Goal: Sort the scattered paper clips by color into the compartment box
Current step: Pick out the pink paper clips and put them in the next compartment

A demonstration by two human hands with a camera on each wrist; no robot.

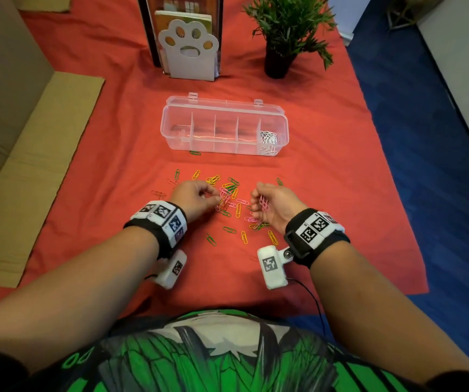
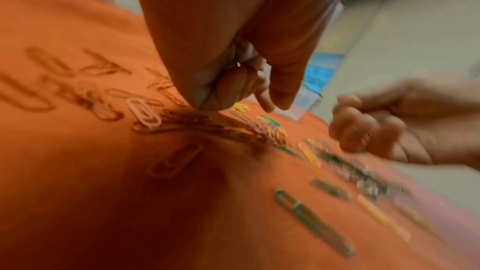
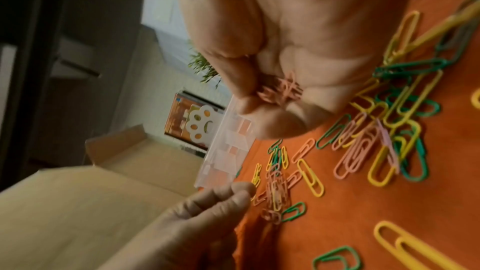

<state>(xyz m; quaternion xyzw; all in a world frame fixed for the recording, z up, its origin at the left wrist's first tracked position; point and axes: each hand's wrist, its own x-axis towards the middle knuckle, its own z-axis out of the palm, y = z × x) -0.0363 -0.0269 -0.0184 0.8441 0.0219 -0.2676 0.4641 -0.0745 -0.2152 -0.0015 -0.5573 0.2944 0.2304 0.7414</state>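
Observation:
The clear compartment box (image 1: 225,128) lies open on the red cloth, with white clips (image 1: 268,140) in its right end compartment. Pink, yellow and green paper clips (image 1: 232,199) are scattered in front of it, also seen in the right wrist view (image 3: 376,143). My right hand (image 1: 256,200) is curled round a bunch of pink clips (image 1: 263,203), which show in its palm (image 3: 283,89). My left hand (image 1: 213,198) has its fingers curled, and its thumb and forefinger (image 3: 242,191) pinch a pink clip at the left edge of the pile. The left wrist view is blurred.
A white paw-shaped holder (image 1: 189,52) and a potted plant (image 1: 281,38) stand behind the box. Cardboard (image 1: 29,165) lies along the left side. One green clip (image 1: 195,153) lies against the box's front wall. Blue floor (image 1: 425,137) runs past the cloth's right edge.

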